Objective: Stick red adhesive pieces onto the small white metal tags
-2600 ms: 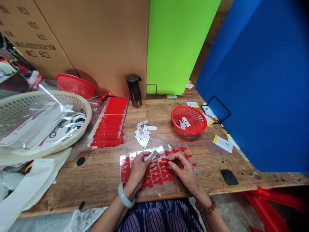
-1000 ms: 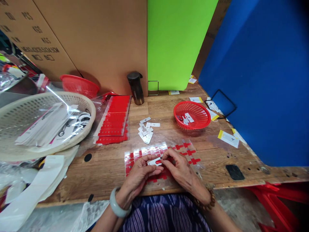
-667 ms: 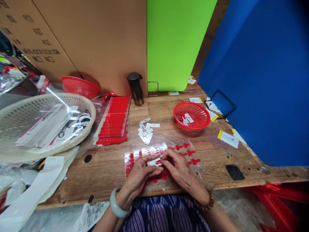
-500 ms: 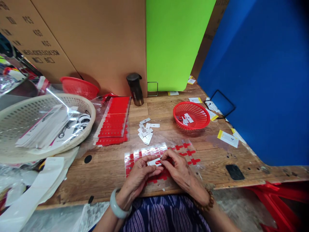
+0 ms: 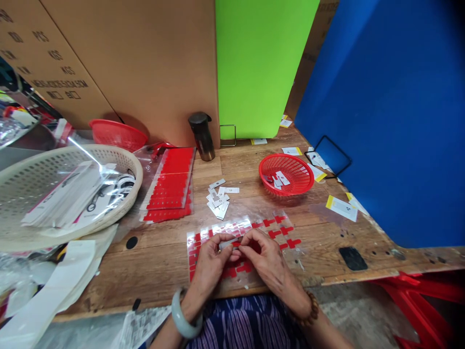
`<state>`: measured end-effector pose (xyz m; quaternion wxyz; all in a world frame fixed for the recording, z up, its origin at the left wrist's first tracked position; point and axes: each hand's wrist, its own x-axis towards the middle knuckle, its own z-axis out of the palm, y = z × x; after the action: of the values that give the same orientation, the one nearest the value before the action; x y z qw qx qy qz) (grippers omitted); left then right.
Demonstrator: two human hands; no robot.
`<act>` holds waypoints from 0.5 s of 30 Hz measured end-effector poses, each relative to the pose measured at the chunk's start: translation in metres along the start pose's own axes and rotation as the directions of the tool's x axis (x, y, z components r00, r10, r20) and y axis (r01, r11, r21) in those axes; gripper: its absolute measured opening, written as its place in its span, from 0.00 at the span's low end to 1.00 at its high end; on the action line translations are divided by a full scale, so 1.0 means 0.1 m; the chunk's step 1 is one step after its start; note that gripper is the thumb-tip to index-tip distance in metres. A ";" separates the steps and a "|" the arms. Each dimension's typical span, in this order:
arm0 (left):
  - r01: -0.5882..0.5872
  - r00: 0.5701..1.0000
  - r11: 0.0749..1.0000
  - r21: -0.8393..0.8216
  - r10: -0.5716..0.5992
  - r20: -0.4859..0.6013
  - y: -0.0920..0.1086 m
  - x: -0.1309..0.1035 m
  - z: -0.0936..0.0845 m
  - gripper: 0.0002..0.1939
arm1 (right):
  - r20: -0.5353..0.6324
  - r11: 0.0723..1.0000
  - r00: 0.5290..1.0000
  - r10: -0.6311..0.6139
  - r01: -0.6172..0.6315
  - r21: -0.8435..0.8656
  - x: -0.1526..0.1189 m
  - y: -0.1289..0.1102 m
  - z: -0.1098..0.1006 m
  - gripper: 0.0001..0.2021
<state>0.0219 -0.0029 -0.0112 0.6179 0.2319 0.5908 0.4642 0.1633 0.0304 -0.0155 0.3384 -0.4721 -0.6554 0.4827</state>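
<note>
My left hand (image 5: 209, 264) is closed on a small white card (image 5: 225, 244), held low over the front of the table. My right hand (image 5: 267, 257) pinches at the card's right end, where a bit of red (image 5: 237, 245) shows; fingers hide most of it. Beneath both hands lies a clear sheet of red T-shaped stickers (image 5: 286, 230), some spots peeled bare. Beyond it sits a loose pile of small white cards (image 5: 219, 201). To the right of that pile, a red plastic basket (image 5: 303, 169) holds a few similar cards.
Stacked red sticker sheets (image 5: 170, 179) lie left of the pile, beside a large cream basket (image 5: 136, 179) of printed cards in plastic. A dark tumbler (image 5: 202, 138) stands at the back. Green (image 5: 261, 68) and blue boards (image 5: 385, 121) rise behind and to the right.
The card in my left hand has tilted, so its printed face shows less. My right fingers have moved slightly left over its end. The view has shifted a little.
</note>
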 end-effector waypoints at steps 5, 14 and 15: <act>-0.032 0.999 0.999 0.021 0.032 -0.002 0.00 0.00 0.00 0.16 | -0.063 1.000 0.998 -0.008 0.009 0.010 -0.02 -0.03 0.00 0.06; 0.143 0.989 0.976 -0.166 -0.134 0.065 0.02 0.02 -0.04 0.23 | 0.000 0.999 1.000 0.025 -0.025 -0.043 0.03 0.00 -0.03 0.05; 0.151 0.988 0.973 -0.174 -0.142 0.067 0.02 0.02 -0.04 0.23 | 0.001 0.997 1.000 0.023 -0.022 -0.071 0.03 0.00 -0.02 0.06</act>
<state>0.0170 -0.0021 -0.0116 0.6844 0.1439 0.5455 0.4619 0.1641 0.0343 -0.0151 0.3152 -0.4908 -0.6672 0.4632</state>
